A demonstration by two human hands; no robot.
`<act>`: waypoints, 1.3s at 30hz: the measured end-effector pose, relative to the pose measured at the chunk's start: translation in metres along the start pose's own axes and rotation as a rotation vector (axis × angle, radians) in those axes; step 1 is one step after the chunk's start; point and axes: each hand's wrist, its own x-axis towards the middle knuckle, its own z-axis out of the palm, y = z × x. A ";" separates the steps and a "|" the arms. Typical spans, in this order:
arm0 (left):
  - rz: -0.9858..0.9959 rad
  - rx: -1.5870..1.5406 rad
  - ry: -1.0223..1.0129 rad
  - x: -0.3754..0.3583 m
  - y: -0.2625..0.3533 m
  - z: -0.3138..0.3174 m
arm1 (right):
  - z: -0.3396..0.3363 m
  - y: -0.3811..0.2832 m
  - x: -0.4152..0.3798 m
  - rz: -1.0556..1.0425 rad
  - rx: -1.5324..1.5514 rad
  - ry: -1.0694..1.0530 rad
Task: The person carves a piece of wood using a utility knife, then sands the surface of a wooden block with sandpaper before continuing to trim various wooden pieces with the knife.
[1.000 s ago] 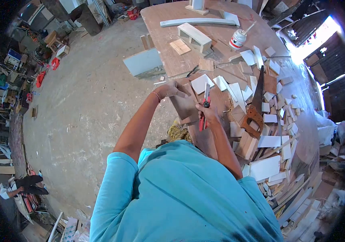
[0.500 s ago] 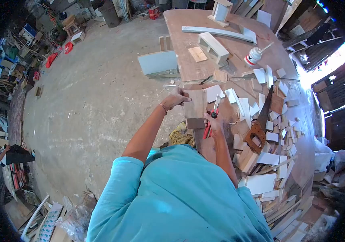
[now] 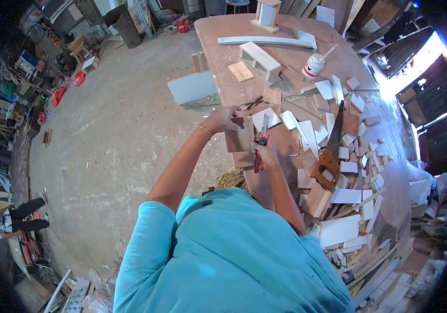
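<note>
My left hand is at the upper left edge of a small wooden board, its fingers arched and apart. Its fingertips are close to a dark slim object, too small to name. A wooden block shows under the board's near end. My right hand is wrapped round a red utility knife with a black knob and a pale metal blade pointing away from me. That hand is at the board's right side. A white-faced offcut lies just beyond the blade.
A handsaw lies among many wood offcuts on the workbench to my right. Farther back are a white tub with a stick in it and a narrow wooden frame. Another person is at far left.
My left hand has shifted from the board's left side up toward its far edge, its fingers spreading. My right hand still grips the knife. The view has turned slightly; the person at left has moved.
</note>
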 end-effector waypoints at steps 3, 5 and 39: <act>0.047 0.167 -0.219 0.015 -0.004 0.012 | -0.002 0.011 0.006 -0.091 -0.299 0.097; 0.071 0.132 -0.186 0.016 -0.011 0.022 | -0.005 0.010 0.005 -0.122 -0.426 0.168; 0.024 0.465 -0.442 0.038 0.015 0.035 | -0.004 0.030 -0.026 0.185 -0.904 0.099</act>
